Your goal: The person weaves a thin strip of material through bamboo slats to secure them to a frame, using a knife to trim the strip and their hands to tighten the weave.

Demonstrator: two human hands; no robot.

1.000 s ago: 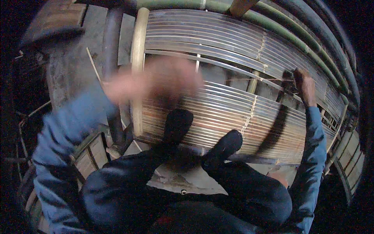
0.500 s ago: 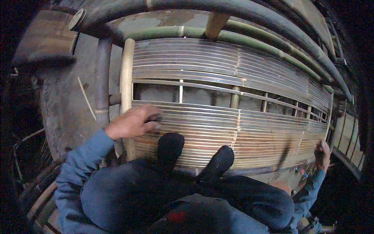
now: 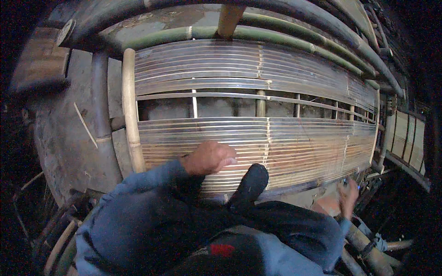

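My left hand is curled closed just over the near slats of a bamboo slat bench. Its fingertips are turned down, so whatever they may hold is hidden. Off the bench's near right edge, my right hand is slightly smeared, its fingers apart and nothing plainly in them. The bench has thin, pale, shiny slats running left to right in two bands. Between the bands lies a long gap, crossed by a lone slat and several short supports.
A thick pale bamboo pole edges the bench's left end. Beyond stand green bamboo rails and a dark rail. A dark-socked foot rests on the near slats. One loose strip lies on the floor at left.
My left hand has moved right and a little nearer across the slats. My right hand has left the bench's right end and come nearer and left. The view has shifted right.
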